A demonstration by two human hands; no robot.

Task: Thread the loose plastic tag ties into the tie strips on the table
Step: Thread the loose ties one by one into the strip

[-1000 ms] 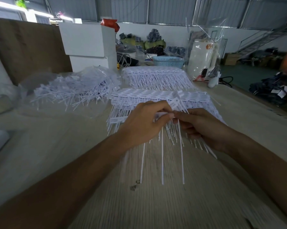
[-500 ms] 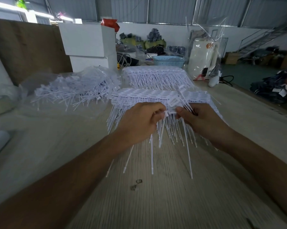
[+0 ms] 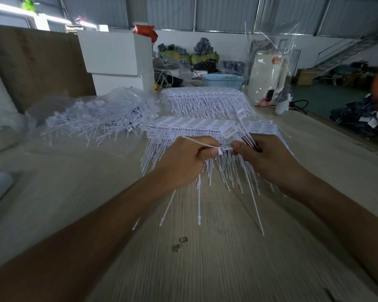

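Tag printing is illegible. Left hand [image 3: 183,162] pinches one tie [image 3: 202,143]; right hand [image 3: 268,162], just beside it, grips a tie bundle [image 3: 247,138].

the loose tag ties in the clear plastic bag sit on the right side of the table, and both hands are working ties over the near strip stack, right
Not quite. The head view shows the clear plastic bag of loose tag ties on the table's left side, not the right. The rest holds: the left hand and right hand work ties over the near strip stack.
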